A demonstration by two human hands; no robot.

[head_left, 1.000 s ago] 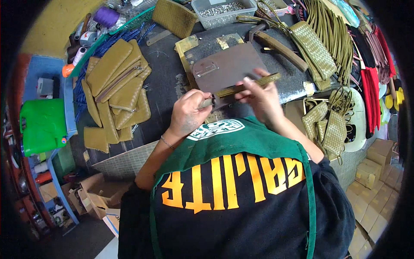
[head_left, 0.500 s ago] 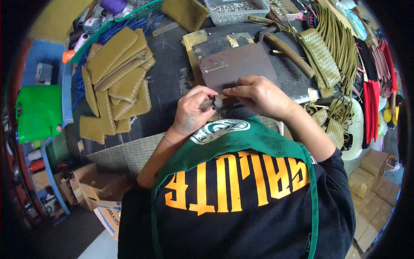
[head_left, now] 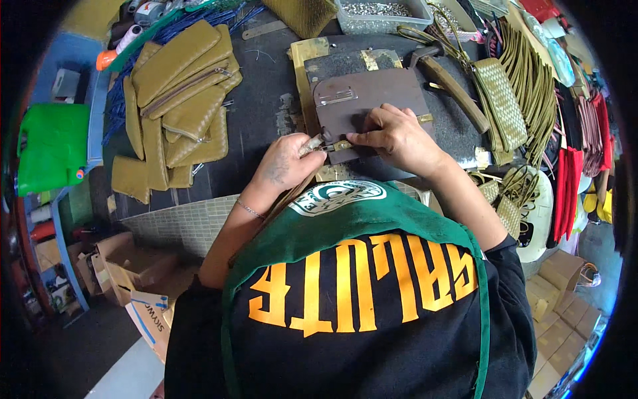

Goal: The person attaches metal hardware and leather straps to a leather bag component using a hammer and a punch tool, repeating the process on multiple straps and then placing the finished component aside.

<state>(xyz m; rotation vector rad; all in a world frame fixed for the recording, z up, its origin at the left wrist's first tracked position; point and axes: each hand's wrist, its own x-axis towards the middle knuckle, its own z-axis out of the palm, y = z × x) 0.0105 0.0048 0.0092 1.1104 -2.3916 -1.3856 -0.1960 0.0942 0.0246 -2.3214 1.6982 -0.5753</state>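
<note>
My left hand [head_left: 284, 161] is closed in a pinch at the near edge of a brown board [head_left: 375, 93]. Between its thumb and fingers is a short greyish rod-shaped tool [head_left: 311, 144], its far end dark. Just right of that tool lies a narrow olive strap [head_left: 340, 145] with a small metal-looking piece on it. My right hand [head_left: 402, 138] presses the strap to the board with a fingertip, its other fingers curled. An olive strip end [head_left: 424, 118] shows beyond that hand; whether it is the same strap is hidden.
Olive woven pouches [head_left: 189, 100] are piled left. A hammer [head_left: 455, 93] lies right of the board, beside a woven pouch [head_left: 502, 106] and a bundle of olive straps [head_left: 528, 73]. At the back stands a clear bin [head_left: 382, 21] of small metal parts.
My left hand has turned and drawn slightly left, the tool now tilting away over the board. My right hand has shifted so a fingertip presses the strap. The whole view has shifted slightly.
</note>
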